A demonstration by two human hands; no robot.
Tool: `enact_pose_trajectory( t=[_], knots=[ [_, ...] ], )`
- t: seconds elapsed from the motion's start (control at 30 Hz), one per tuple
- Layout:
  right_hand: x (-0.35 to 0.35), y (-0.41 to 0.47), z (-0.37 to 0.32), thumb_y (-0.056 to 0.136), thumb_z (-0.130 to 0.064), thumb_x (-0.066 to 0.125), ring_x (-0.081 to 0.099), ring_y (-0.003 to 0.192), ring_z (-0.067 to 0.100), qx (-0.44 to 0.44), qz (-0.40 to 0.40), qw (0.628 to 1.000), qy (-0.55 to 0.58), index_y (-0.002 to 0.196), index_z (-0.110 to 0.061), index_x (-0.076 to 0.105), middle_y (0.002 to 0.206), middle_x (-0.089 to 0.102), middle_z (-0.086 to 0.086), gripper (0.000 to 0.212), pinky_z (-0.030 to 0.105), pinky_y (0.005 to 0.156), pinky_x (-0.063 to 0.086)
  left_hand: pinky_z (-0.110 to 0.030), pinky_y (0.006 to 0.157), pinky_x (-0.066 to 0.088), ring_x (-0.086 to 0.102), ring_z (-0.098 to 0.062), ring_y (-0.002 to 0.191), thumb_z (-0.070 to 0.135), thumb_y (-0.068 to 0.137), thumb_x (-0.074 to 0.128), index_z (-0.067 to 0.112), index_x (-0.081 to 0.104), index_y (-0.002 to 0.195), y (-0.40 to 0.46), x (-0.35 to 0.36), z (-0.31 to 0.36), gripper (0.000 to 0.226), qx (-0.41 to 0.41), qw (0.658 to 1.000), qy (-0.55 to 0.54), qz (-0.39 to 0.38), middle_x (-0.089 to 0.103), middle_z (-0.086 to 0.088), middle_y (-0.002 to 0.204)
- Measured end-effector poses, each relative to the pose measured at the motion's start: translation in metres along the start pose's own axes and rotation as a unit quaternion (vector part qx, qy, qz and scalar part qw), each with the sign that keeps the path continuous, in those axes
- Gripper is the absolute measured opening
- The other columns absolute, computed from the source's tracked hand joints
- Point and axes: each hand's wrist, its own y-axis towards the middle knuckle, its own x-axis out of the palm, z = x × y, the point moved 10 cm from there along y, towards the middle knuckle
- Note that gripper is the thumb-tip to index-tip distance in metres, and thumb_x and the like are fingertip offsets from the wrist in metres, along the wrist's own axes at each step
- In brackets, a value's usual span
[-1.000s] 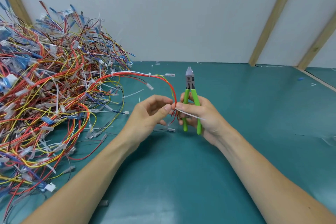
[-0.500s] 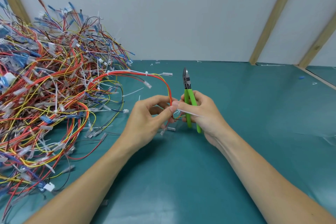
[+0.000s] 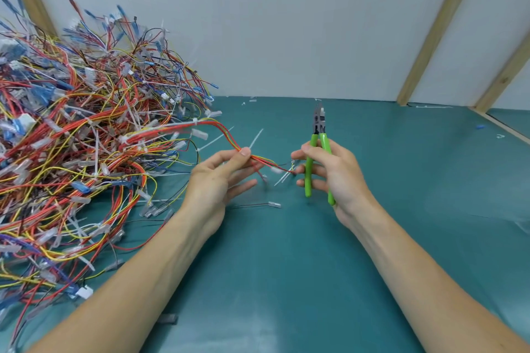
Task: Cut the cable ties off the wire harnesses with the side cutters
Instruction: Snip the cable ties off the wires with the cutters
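Red harness (image 3: 218, 126) now straighter, hands apart.

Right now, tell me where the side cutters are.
Head view, right of centre: the green-handled side cutters stand upright in the right hand, beside the wire harness.

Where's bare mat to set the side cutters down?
Right of the right hand holding the side cutters, the green mat is bare up to the wooden frame. Also between the forearms. The left is crowded by the harness pile.
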Motion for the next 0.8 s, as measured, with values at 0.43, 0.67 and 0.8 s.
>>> enact_pose_trajectory(
  t=[0.43,0.67,0.8],
  knots=[
    [0.021,-0.012,-0.015,0.089,-0.044,0.068,0.071,0.076,0.017,-0.096,-0.116,0.956,-0.253,0.091,-0.019,0.072,0.086,0.077,-0.002,0.025,0.039,0.079,0.058,-0.024,0.066,0.06,0.076,-0.017,0.078,0.011,0.095,0.065,0.007,0.066,0.094,-0.002,-0.009,0.036,0.004,0.174,0.978,0.099,0.051,0.077,-0.006,0.083],
    [0.03,-0.017,-0.01,0.099,-0.044,0.062,0.07,0.086,0.02,-0.108,-0.141,0.922,-0.344,0.094,-0.028,0.073,0.09,0.076,-0.005,0.02,0.044,0.088,0.055,-0.026,0.07,0.06,0.075,-0.019,0.076,0.008,0.094,0.067,0.012,0.068,0.09,-0.005,-0.003,0.041,0.006,0.206,0.967,0.139,0.048,0.077,-0.004,0.079],
    [0.029,-0.017,-0.008,0.099,-0.044,0.062,0.072,0.081,0.015,-0.106,-0.138,0.925,-0.338,0.092,-0.027,0.074,0.088,0.077,-0.008,0.021,0.044,0.086,0.057,-0.03,0.072,0.061,0.073,-0.018,0.072,0.009,0.093,0.069,0.008,0.068,0.091,-0.005,-0.003,0.042,0.002,0.21,0.968,0.127,0.049,0.077,-0.004,0.077]
  ],
)
